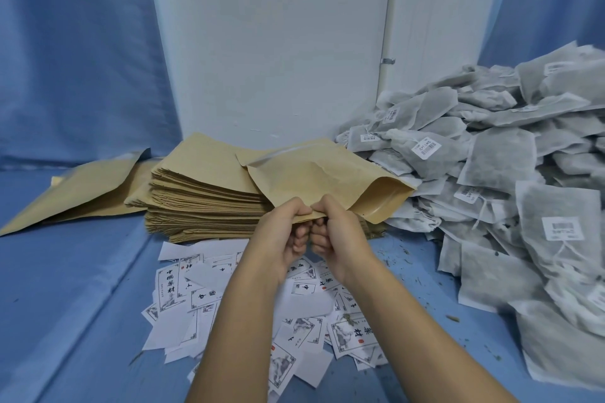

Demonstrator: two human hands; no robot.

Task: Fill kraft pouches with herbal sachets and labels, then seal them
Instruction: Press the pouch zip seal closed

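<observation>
Your left hand (281,232) and right hand (337,239) both hold one kraft pouch (327,177), side by side on its near edge. Fingers (299,232) of both hands are curled under the edge with thumbs on top, clamped on the paper, knuckles almost touching.

The pouch is held just above the near right corner of the pouch stack (203,206), lying roughly flat. Its long axis runs far-left to near-right: the zip-strip end points far-left, the gusseted bottom points right toward the sachets. The bottom looks puffed open; cannot tell whether anything is inside.

Counts:
- 1 pouch in hand.
- 1 stack of flat kraft pouches, too many to count.
- Larger flat kraft bags (82,193) left of the stack, count unclear.
- 1 big heap of grey herbal sachets (507,173) on the right, with white barcode tags on strings, dozens.
- 1 loose scatter of white printed labels (294,330) under your forearms, overlapping, some face down.

Everything sits on a blue cloth surface (82,288), with a white panel (278,42) behind.
</observation>
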